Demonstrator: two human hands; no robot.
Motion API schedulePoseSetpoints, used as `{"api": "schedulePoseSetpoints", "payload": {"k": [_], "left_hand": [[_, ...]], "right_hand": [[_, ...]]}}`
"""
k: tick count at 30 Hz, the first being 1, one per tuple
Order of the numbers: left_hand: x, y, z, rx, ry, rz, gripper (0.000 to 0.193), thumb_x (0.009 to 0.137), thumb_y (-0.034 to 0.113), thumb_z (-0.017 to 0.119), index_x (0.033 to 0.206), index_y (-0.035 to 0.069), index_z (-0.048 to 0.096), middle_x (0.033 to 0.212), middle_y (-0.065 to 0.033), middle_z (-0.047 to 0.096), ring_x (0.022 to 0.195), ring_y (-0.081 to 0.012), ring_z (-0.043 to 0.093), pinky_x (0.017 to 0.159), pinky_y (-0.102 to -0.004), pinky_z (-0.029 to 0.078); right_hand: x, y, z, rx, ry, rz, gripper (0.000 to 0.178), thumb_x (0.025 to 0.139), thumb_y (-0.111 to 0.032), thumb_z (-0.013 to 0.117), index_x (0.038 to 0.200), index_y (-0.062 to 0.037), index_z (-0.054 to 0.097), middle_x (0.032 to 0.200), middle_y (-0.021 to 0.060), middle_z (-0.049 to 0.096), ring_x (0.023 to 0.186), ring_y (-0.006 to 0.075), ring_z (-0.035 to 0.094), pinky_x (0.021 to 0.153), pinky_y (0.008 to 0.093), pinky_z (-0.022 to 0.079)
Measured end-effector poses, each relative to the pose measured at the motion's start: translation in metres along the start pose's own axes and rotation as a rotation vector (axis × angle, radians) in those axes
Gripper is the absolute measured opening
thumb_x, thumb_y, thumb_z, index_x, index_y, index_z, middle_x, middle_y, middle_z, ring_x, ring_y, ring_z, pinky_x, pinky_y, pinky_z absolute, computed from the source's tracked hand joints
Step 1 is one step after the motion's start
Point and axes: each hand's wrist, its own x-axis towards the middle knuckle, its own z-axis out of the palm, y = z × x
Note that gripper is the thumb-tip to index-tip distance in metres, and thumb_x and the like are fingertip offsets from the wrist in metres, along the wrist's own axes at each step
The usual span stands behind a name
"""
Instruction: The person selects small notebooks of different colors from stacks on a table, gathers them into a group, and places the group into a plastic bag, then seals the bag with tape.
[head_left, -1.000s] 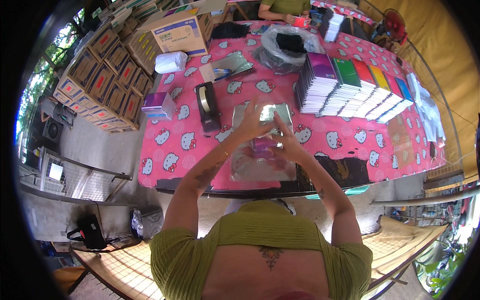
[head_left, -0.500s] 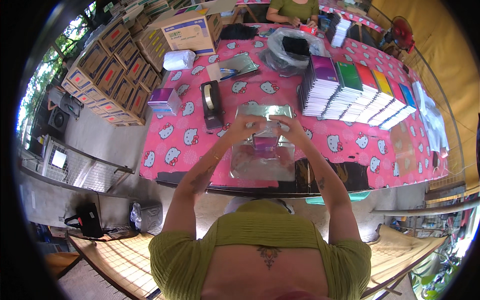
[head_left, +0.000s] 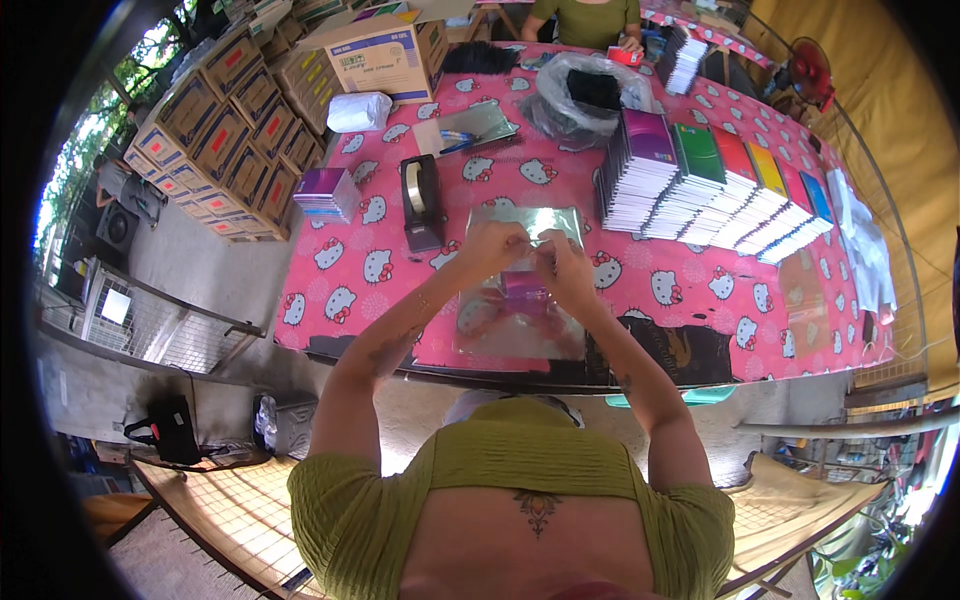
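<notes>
Over a stack of clear, shiny plastic sheets point(head_left: 520, 335), my left hand point(head_left: 498, 247) and my right hand point(head_left: 567, 272) come together, fingertips nearly touching. Both are closed in a pinch. Something small and pale shows between the fingers, too fine to name. Just below them is a purple block point(head_left: 524, 288), partly covered by my right hand; whether it is a wrapped notebook pack or partly a reflection I cannot tell. To the left of my left hand stands a black tape dispenser point(head_left: 422, 205) with a roll of clear tape.
Tall stacks of notebooks point(head_left: 650, 185) in several colours stand at right, a small purple-topped stack point(head_left: 327, 194) at left. Farther back are scissors point(head_left: 457, 137), a plastic bag point(head_left: 575, 100) with black contents and an open carton point(head_left: 385, 62). A co-worker point(head_left: 585, 22) sits across the table.
My hands have drawn closer together, from either side of the clear-wrapped item to a pinch at its far side. Across the table, the co-worker's hands have moved apart.
</notes>
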Motion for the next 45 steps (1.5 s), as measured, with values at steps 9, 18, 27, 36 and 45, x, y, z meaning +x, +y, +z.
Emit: {"api": "schedulePoseSetpoints", "payload": {"k": [9, 18, 27, 36, 45], "left_hand": [[0.002, -0.04, 0.025, -0.172, 0.143, -0.216, 0.029, 0.079, 0.025, 0.08, 0.098, 0.008, 0.067, 0.079, -0.005, 0.069, 0.074, -0.0171, 0.065, 0.068, -0.0343, 0.053], [-0.06, -0.144, -0.056, 0.182, 0.698, -0.572, 0.03, 0.08, 0.024, 0.077, 0.097, 0.001, 0.071, 0.076, -0.0096, 0.067, 0.066, -0.019, 0.062, 0.06, -0.0341, 0.049], [-0.092, -0.153, -0.001, -0.933, 0.882, -0.607, 0.016, 0.09, 0.021, 0.068, 0.091, 0.005, 0.069, 0.076, -0.0014, 0.066, 0.064, -0.0162, 0.062, 0.06, -0.0316, 0.051], [-0.03, -0.029, -0.067, 0.342, 0.144, -0.089, 0.013, 0.083, 0.021, 0.066, 0.086, 0.009, 0.07, 0.079, -0.0152, 0.069, 0.077, -0.0389, 0.066, 0.072, -0.0475, 0.052], [0.113, -0.052, -0.009, 0.119, -0.97, -0.062, 0.033, 0.085, 0.042, 0.072, 0.086, 0.009, 0.07, 0.076, -0.0041, 0.066, 0.073, -0.0167, 0.062, 0.07, -0.034, 0.047]], "right_hand": [[0.004, 0.023, 0.02, 0.571, 0.173, 0.408, 0.062, 0.077, -0.005, 0.078, 0.132, -0.0117, 0.049, 0.123, 0.0144, 0.041, 0.108, 0.0251, 0.054, 0.085, 0.0368, 0.054], [0.003, 0.023, 0.039, 0.486, 0.245, 0.441, 0.054, 0.079, -0.003, 0.076, 0.128, -0.0108, 0.054, 0.118, 0.0113, 0.041, 0.104, 0.0188, 0.052, 0.083, 0.0292, 0.054], [0.0, 0.029, 0.035, 0.551, 0.26, 0.429, 0.051, 0.082, -0.009, 0.076, 0.128, -0.0078, 0.053, 0.119, 0.0118, 0.042, 0.105, 0.0205, 0.052, 0.088, 0.0317, 0.052], [-0.003, 0.029, 0.036, 0.553, 0.271, 0.433, 0.052, 0.082, -0.009, 0.075, 0.129, -0.0091, 0.053, 0.12, 0.0113, 0.04, 0.108, 0.0205, 0.049, 0.09, 0.0322, 0.049], [-0.004, 0.036, 0.04, 0.641, 0.288, 0.398, 0.057, 0.082, -0.009, 0.076, 0.132, -0.0091, 0.049, 0.117, 0.0111, 0.039, 0.106, 0.021, 0.047, 0.092, 0.0328, 0.047]]}}
